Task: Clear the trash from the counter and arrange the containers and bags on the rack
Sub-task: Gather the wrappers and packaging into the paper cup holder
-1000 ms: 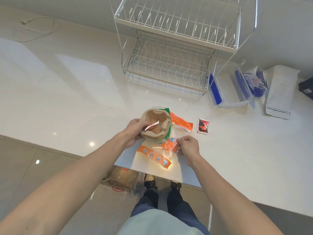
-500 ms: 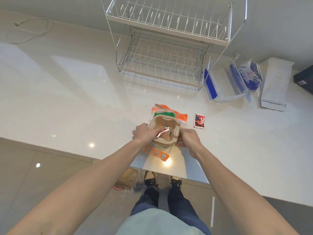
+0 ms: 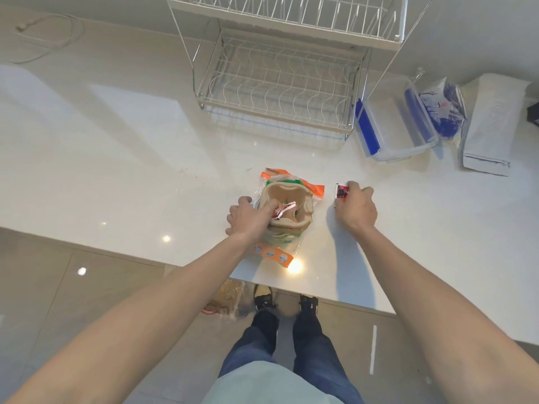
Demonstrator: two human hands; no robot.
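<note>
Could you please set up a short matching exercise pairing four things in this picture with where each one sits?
Things:
1. small red packet
2. clear container with blue clips
3. tan paper tray
4. white cable

Places:
A. far left corner of the counter
B. right of the wire rack
C. under the right hand
D. on the orange-edged bags, in the left hand

Pairs: 1-C, 2-B, 3-D, 4-A

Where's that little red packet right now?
On the white counter, under the right hand's fingertips: the red packet lies just right of the tan cup.
</note>
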